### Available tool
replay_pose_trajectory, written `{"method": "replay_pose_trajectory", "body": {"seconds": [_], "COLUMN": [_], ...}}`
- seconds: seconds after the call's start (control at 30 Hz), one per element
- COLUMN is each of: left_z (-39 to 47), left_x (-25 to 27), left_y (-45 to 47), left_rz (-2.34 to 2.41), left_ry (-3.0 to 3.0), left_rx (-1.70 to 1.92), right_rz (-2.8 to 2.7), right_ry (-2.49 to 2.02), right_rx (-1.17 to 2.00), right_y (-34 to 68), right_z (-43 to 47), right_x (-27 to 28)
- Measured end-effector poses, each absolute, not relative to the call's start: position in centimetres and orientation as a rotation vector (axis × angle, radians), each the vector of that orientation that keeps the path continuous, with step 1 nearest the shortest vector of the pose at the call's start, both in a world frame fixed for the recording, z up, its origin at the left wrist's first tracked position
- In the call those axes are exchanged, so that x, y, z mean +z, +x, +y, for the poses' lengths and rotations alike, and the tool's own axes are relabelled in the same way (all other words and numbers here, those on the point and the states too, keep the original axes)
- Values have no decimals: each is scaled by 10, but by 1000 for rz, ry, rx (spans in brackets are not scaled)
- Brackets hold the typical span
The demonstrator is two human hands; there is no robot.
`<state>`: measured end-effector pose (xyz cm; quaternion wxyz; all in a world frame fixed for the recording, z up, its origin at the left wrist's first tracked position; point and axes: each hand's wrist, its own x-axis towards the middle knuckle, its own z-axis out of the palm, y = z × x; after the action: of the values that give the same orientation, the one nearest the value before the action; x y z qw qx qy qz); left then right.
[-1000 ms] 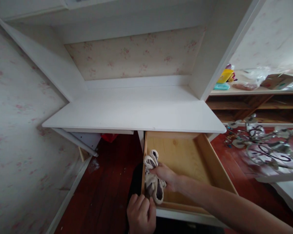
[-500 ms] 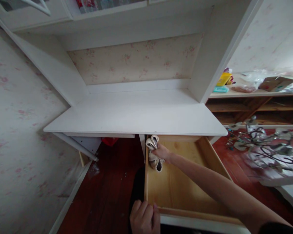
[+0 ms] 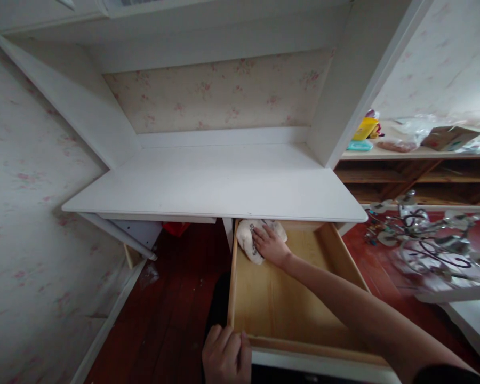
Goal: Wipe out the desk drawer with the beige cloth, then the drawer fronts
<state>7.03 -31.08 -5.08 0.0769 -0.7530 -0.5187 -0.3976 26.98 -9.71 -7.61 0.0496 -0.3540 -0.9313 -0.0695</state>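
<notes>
A pale cloth with dark markings (image 3: 248, 242) lies spread in the back left corner of a pulled-out wooden drawer (image 3: 300, 298). My right hand (image 3: 272, 244) rests flat on top of this cloth, its fingers stretched out and slightly apart. At the drawer's front left corner, my left hand (image 3: 227, 352) is closed over the edge, with the knuckles facing up. The drawer's bare wood bottom shows around the cloth, and my right forearm crosses over its right side.
Above the drawer is a white desk top (image 3: 220, 181) with a hutch over it. A chandelier (image 3: 432, 240) lies on the red floor to the right. Behind it, a low wooden shelf (image 3: 368, 176) carries bags and a cardboard box (image 3: 448, 137).
The cloth was bunched and folded in my right hand against the drawer's left wall. Now it is spread out under my flattened palm, farther back. My left hand keeps its grip.
</notes>
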Motion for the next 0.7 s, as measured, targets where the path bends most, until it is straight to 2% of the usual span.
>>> {"method": "replay_pose_trajectory", "body": {"seconds": [0.13,0.3,0.53,0.7], "left_z": [-311,-313,-314,-313], "left_x": [-50,-50,-49,-48], "left_y": [69,69,71,71], "left_rz": [-1544,-1581,-1627,-1608], "left_ry": [-2241,-2264,-2290,-2307], "left_rx": [-1168,-1160,-1186,-1208], "right_rz": [-2893,-2894,-2827,-2828], "right_ry": [-1187,-1283,-1746,-1909], "right_rx": [-303,-314,-140,43], "right_y": [284,320,411,414], "right_z": [-83,-90,-123,-162], "right_x": [-90,-79,-54,-41]}}
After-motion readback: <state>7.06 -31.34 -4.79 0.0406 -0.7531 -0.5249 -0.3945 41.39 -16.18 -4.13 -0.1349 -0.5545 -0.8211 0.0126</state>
